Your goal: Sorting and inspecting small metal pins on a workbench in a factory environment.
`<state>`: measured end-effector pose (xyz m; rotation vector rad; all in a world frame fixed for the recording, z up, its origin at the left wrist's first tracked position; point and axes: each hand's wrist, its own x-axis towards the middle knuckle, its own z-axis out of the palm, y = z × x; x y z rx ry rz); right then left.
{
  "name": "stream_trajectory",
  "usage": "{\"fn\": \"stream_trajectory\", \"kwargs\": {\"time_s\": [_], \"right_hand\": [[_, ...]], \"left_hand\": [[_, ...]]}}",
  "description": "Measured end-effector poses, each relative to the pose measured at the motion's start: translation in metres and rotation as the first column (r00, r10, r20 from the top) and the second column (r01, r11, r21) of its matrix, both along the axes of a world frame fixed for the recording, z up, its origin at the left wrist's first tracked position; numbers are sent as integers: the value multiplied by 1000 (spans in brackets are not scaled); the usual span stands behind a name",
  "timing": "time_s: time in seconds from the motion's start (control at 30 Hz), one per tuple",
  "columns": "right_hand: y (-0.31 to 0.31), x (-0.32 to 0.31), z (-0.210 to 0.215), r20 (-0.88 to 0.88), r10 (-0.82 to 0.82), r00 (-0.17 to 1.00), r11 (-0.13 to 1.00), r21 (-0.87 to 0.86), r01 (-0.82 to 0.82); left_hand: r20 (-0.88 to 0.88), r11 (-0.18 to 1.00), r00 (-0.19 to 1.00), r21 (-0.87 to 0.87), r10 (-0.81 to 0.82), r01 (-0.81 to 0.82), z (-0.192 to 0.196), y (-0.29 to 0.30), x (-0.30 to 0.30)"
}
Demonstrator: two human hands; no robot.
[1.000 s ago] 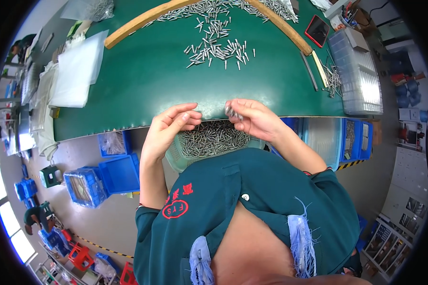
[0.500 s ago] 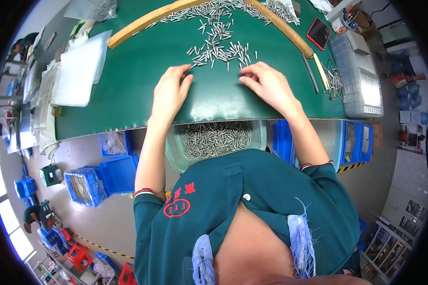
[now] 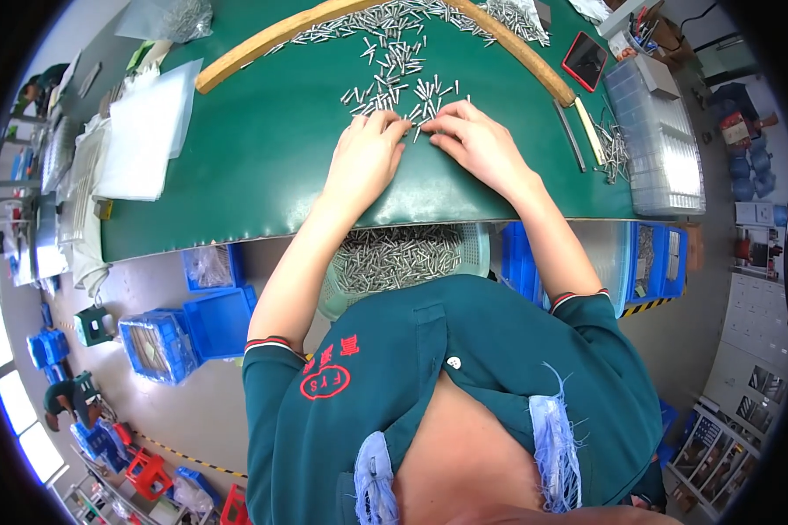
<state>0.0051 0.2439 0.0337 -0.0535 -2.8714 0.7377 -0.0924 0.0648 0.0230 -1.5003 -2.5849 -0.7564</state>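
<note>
Remotely I see red stools (image 3: 149,475) on floor (image 3: 193,407) left, white sheets (image 3: 140,153) on green desk (image 3: 254,157), left hand (image 3: 363,159) then right hand (image 3: 480,147) at metal pins (image 3: 403,59) mid-desk, can't tell if either grip holds any, clear boxes (image 3: 657,144) right.

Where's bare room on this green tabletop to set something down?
The tabletop is bare between the white sheets and the left hand, and, more narrowly, between the right hand and dark bar. It's crowded with metal pins beyond both hands.

Green tabletop (image 3: 263,166), metal pins (image 3: 400,59), wooden strips (image 3: 263,44), phone (image 3: 585,61)
</note>
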Motion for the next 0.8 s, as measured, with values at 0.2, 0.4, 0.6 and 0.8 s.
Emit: {"fn": "stream_trajectory", "kwargs": {"time_s": [0.2, 0.4, 0.6, 0.8], "right_hand": [[-19, 10, 2, -55, -5, 998, 999, -40, 3], [-23, 15, 2, -68, 83, 994, 996, 27, -81], [-28, 32, 2, -96, 55, 994, 997, 64, -49], [-31, 35, 1, -176, -41, 984, 999, -19, 39]], "left_hand": [[102, 998, 995, 61, 12, -18, 7, -21, 16], [49, 998, 998, 37, -42, 40, 2, -28, 22], [-47, 994, 994, 48, -95, 97, 3, -31, 26], [267, 978, 964, 202, -8, -47, 18, -57, 37]]}}
